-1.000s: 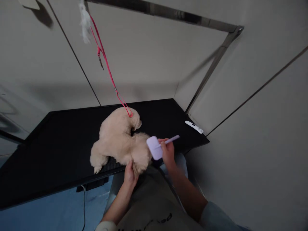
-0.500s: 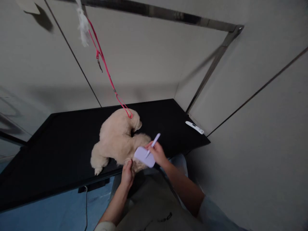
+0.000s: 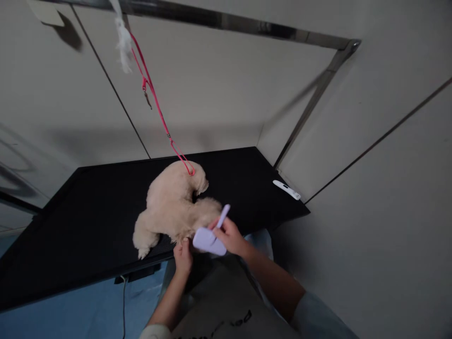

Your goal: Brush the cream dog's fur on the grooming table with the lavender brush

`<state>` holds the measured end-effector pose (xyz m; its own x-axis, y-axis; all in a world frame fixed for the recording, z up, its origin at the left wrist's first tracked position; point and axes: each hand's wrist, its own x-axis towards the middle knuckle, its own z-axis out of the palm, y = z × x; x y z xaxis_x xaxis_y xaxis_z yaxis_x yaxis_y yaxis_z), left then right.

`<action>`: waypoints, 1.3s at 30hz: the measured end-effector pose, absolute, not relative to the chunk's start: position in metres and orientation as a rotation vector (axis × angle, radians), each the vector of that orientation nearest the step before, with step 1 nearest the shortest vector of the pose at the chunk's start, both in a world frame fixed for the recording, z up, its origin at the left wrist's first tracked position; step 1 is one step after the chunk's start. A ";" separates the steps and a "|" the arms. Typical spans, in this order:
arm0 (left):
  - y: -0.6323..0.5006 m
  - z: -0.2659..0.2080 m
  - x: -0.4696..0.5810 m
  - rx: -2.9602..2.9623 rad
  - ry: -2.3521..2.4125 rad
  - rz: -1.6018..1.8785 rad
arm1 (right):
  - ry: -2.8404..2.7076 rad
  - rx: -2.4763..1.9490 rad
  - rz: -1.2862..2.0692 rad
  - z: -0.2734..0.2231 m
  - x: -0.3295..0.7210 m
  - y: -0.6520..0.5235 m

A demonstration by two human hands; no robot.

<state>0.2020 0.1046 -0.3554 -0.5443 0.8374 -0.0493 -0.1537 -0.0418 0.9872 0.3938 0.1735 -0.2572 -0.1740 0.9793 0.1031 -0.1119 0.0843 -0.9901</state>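
Note:
A cream-coloured, fluffy dog point(image 3: 173, 193) is on a black grooming table point(image 3: 95, 212), near its front edge. A pink loop leash point(image 3: 158, 108) runs down to the dog's neck area. My right hand point(image 3: 229, 235) is closed round a lilac slicker brush point(image 3: 208, 241), its flat pad back turned up and lying against the fur of the near leg. Fingers closed, my left hand point(image 3: 183, 256) grips the lower part of that leg at the table's front edge. The bristles are hidden beneath the pad.
A white clipper-like device point(image 3: 286, 189) lies at the table's right end. Overhead, a metal bar point(image 3: 219, 19) carries the leash and a white tied cloth point(image 3: 123, 44). Pale walls stand behind and to the right. A cable point(image 3: 124, 306) hangs below the table.
The brush and my right hand have moved slightly down and left, with the pad tilting flatter. My left hand has shifted a little left and lower. The dog stays nearly still.

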 end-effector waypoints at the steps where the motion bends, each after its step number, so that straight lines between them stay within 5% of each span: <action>1: 0.105 -0.357 0.202 0.786 1.521 1.699 | -1.321 -0.976 1.353 -0.255 0.396 0.175; 5: 0.108 -0.357 0.200 0.942 1.623 1.743 | -1.083 -1.053 1.063 -0.246 0.401 0.183; 10: 0.110 -0.360 0.200 0.930 1.612 1.700 | -1.297 -0.966 1.364 -0.248 0.393 0.186; 15: 0.113 -0.371 0.197 0.970 1.666 1.712 | -1.054 -1.013 1.029 -0.250 0.393 0.193; 19: 0.116 -0.373 0.200 0.966 1.678 1.723 | -1.277 -0.982 1.286 -0.256 0.388 0.188; 24: 0.119 -0.367 0.207 0.950 1.718 1.700 | -1.101 -1.091 0.985 -0.257 0.386 0.183; 28: 0.121 -0.365 0.208 0.909 1.727 1.719 | -1.297 -1.055 1.203 -0.259 0.391 0.174; 33: 0.124 -0.363 0.212 0.705 1.685 1.728 | -1.139 -1.120 0.810 -0.258 0.404 0.162; 39: 0.126 -0.360 0.211 0.499 1.570 1.762 | -1.284 -1.098 1.000 -0.263 0.400 0.156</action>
<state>0.2105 0.1263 -0.3595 -0.6711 0.7216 -0.1701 -0.2518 -0.0061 0.9678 0.4003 0.1559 -0.2633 0.0499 0.9762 0.2108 0.0348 0.2093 -0.9772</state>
